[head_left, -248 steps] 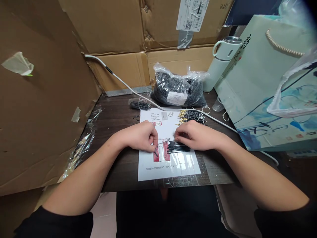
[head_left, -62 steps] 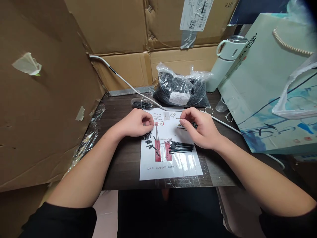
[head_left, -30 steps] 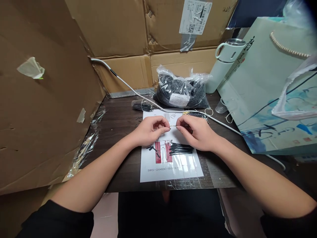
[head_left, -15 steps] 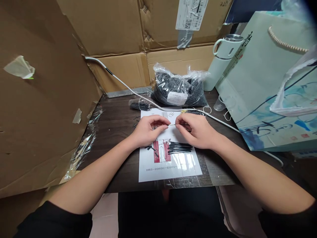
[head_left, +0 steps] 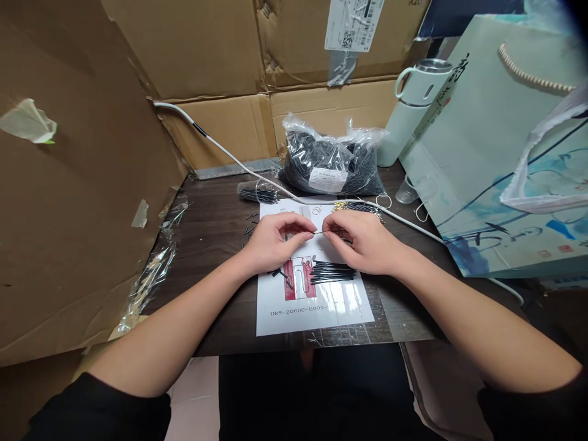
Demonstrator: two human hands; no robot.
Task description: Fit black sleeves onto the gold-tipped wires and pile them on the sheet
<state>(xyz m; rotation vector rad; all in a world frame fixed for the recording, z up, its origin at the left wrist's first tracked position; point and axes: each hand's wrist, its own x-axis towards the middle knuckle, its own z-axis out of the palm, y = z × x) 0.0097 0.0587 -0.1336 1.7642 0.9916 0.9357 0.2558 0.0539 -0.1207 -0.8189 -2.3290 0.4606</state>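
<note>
Short black tubes lay loose on the dark wood-grain counter, left of the white printed sheet. Over the sheet, the left hand pinched one end of a thin wire, the right hand the other, so that piece looked mid-work. Nearer lay a row of black wires; farther right, a gold-tipped black bundle. Loose pieces remained; I couldn't tell how many were finished.

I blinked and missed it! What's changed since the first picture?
The left hand moved right and farther away, the right hand slightly farther away. Now they hold a thin wire between them. The bag of black pieces, pale bottle and paper stayed put.
</note>
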